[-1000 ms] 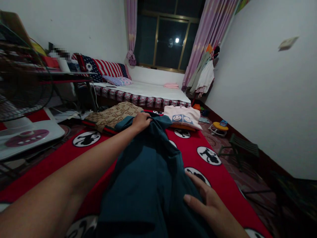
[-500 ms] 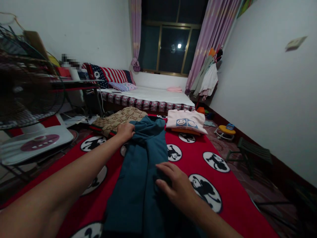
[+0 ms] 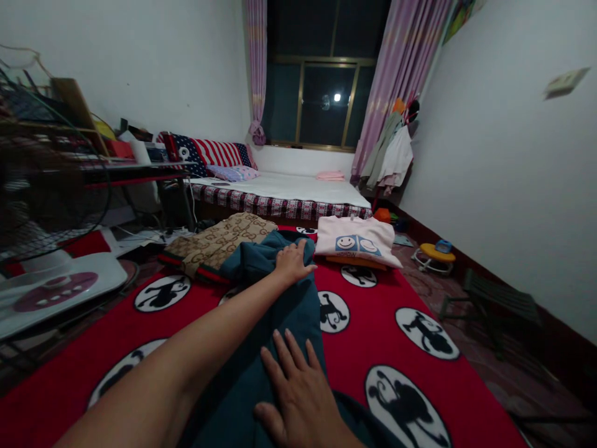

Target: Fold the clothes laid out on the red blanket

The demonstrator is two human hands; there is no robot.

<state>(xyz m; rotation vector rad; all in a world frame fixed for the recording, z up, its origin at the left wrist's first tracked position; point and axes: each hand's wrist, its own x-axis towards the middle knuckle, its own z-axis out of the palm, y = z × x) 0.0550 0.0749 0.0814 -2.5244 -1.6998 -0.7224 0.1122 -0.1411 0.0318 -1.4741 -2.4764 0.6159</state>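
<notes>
Folding surface seen from the wearer's head. Nearest, the right hand (image 3: pixel 298 398) lies palm down with its fingers spread, open and gripping nothing, on a teal garment (image 3: pixel 298 311). The garment runs lengthwise from the bottom edge, beneath the left forearm, to a bunched far end. There the left hand (image 3: pixel 293 261) rests on the cloth, fingers slightly bent and thumb held apart; whether it pinches the fabric cannot be told. Under the garment spreads a red cloth (image 3: pixel 357 358) printed with black monkey figures in white circles. At the garment's far left, touching it, lies a folded brown patterned textile (image 3: pixel 233 239) with a green-and-red edge band; at the far right, just beside it, a folded pink shirt (image 3: pixel 382 233) bearing 2 smiling faces sits over an orange piece (image 3: pixel 359 262). Beyond stand a bed (image 3: pixel 298 186) with a white surface and, farthest, a dark window (image 3: pixel 321 118) between 2 purple curtains (image 3: pixel 389 68).
</notes>
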